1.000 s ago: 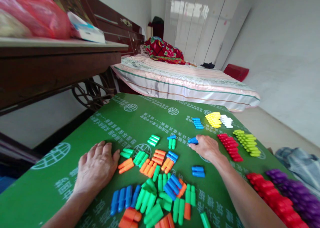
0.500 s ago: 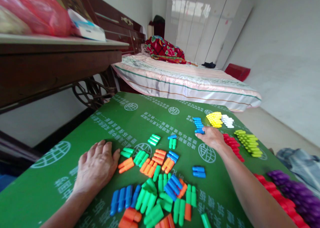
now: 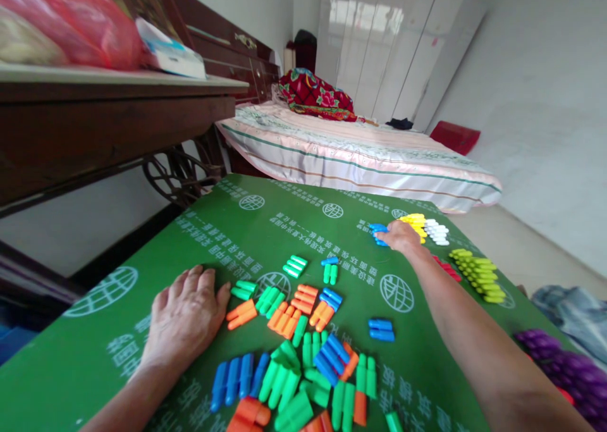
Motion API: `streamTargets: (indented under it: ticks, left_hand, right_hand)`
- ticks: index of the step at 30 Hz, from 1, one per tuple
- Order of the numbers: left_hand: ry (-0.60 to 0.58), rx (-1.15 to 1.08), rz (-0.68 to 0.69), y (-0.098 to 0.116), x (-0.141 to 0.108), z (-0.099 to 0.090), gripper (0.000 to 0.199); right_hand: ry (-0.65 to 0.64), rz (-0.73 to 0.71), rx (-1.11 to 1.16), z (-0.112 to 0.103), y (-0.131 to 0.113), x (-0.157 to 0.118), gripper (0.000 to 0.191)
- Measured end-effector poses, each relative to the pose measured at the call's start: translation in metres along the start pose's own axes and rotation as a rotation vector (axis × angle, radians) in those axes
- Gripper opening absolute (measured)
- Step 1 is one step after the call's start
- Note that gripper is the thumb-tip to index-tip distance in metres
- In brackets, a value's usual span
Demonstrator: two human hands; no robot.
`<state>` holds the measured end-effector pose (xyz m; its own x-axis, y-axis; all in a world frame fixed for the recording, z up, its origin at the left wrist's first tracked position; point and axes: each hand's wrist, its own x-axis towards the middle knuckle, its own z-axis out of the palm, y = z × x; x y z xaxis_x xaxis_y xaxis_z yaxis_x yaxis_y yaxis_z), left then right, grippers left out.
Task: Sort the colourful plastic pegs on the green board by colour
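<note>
My left hand (image 3: 184,318) lies flat on the green board (image 3: 190,248), fingers spread, beside an orange piece (image 3: 241,314) and a green piece (image 3: 243,290). At the far right, my right hand (image 3: 401,236) has its fingers at the group of blue pieces (image 3: 378,229), partly covering it; whether a piece is pinched is too small to tell. Yellow pieces (image 3: 416,224) and white pieces (image 3: 436,232) lie just beyond that hand. Green pieces (image 3: 279,381), orange pieces (image 3: 283,320) and blue pieces (image 3: 232,377) are scattered and heaped near the front.
Lime pieces (image 3: 478,276), red pieces (image 3: 446,267) and purple pieces (image 3: 564,369) line the right side, partly behind my right arm. A wooden table (image 3: 118,112) with a red bag (image 3: 95,27) stands at left. A bed (image 3: 360,147) is beyond the board.
My right hand has moved away from me along the blue group and now covers part of it. My left hand stays flat on the board. The view has shifted slightly.
</note>
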<state>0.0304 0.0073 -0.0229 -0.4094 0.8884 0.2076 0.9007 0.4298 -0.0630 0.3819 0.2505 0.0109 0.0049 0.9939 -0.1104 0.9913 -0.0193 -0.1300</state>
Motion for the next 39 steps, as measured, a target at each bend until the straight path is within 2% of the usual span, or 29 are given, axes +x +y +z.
streamTargets:
  ticks: [24, 32, 36, 39]
  left_hand:
    - [-0.013, 0.027, 0.002, 0.001, 0.0, 0.002, 0.07]
    - [-0.006, 0.053, -0.001, 0.003, 0.0, -0.002, 0.066]
    - [-0.014, 0.059, 0.003, 0.001, 0.0, 0.0, 0.065]
    - [0.009, 0.047, 0.011, -0.001, 0.001, 0.005, 0.065]
  right_hand:
    - [-0.003, 0.011, 0.023, 0.004, 0.001, 0.004, 0.045]
    - [0.016, 0.067, 0.01, 0.004, 0.004, 0.002, 0.048]
    - [0.086, -0.004, -0.004, 0.001, -0.002, -0.016, 0.042]
    - [0.061, -0.177, 0.04, 0.003, -0.016, -0.042, 0.037]
